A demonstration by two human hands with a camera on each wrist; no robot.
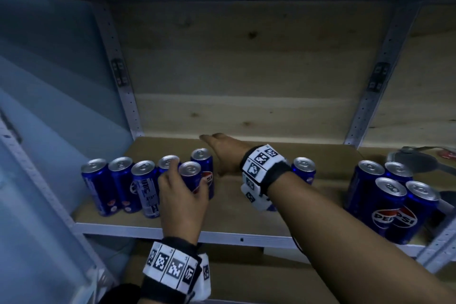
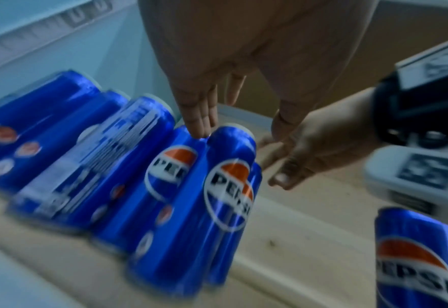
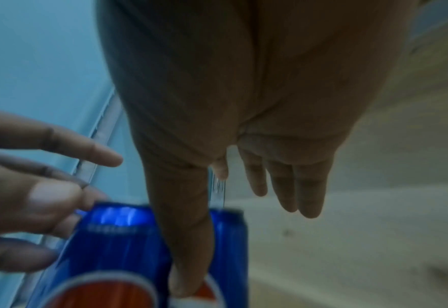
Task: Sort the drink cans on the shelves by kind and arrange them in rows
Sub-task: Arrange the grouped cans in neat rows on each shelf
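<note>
Blue Pepsi cans stand on a wooden shelf point(image 1: 246, 215). Several form a row point(image 1: 122, 185) at its left end, and two more cans point(image 1: 202, 160) stand just right of it. My left hand point(image 1: 183, 187) reaches over the front can point(image 1: 189, 171) with loose, nearly straight fingers point(image 2: 199, 125) touching the can tops and the thumb apart on the other side. My right hand point(image 1: 214, 155) lies flat and straight beside the back can, its thumb point(image 3: 188, 250) along that can's side point(image 3: 128, 246). Neither hand grips a can.
One more can point(image 1: 304, 168) stands behind my right wrist, and a group of Pepsi cans point(image 1: 392, 200) stands at the shelf's right end. A grey metal utensil point(image 1: 417, 159) lies behind them. Bare shelf shows between the groups. Metal uprights point(image 1: 122, 86) frame the bay.
</note>
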